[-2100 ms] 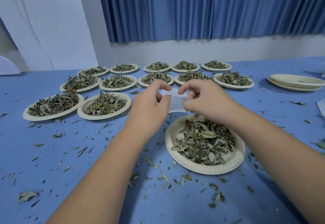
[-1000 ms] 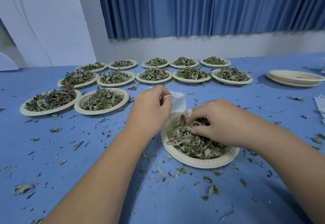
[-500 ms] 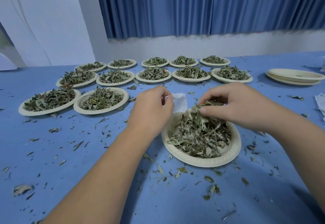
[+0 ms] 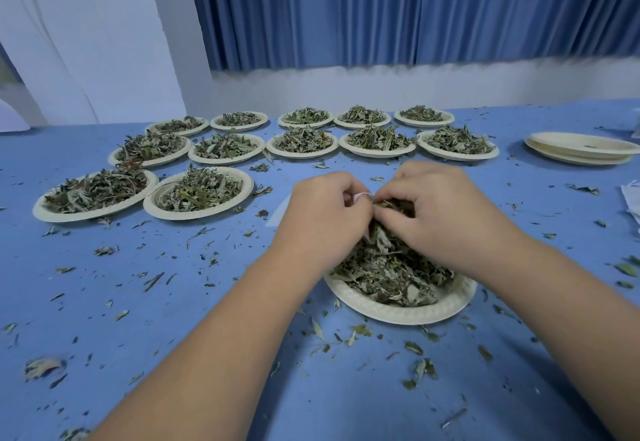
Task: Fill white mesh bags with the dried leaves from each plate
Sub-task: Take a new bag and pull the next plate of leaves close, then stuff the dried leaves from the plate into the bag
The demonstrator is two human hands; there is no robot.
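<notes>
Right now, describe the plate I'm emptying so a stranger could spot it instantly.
On the blue table, look nearer than the rows of leaf-filled plates. One plate sits alone closest to the person, the only one with the left hand and right hand over its leaves.

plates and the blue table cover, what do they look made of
Plates: probably moulded paper pulp, matte cream, with a pressed ribbed rim and no gloss. The empty stack shows the same dull surface. Table cover: seemingly a matte blue cloth or nonwoven sheet, flat and without shine; any weave is too fine to tell.
</notes>
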